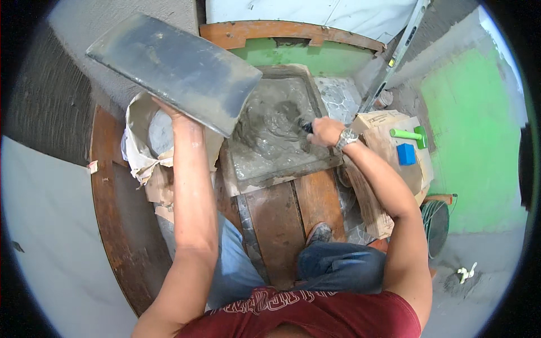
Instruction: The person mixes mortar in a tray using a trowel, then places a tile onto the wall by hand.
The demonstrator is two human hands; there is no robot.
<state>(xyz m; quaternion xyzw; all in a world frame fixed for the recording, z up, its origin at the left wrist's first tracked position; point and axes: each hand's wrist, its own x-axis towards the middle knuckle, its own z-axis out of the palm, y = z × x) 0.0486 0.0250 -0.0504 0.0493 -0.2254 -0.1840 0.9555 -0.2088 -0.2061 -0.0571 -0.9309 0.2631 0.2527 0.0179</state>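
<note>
My left hand (176,115) is closed on the edge of a large dark rectangular board (174,65), smooth and smeared with grey, held tilted above the left side of the tray. Most of the fingers are hidden beneath it. A shallow wooden tray (284,176) full of wet grey mortar (265,135) lies in front of me. Over its right side, my right hand (326,132) is wrapped round the black handle (306,127) of a tool whose working end is sunk in the mortar, so its kind is hidden. A watch is on my right wrist.
A bucket (159,127) with torn pale sacking stands left of the tray. To the right, a green mallet (408,135) and blue block (406,154) lie on boxes. A spirit level (397,53) leans behind. My foot (320,232) is on wooden planks (273,225); a tap (466,273) juts out lower right.
</note>
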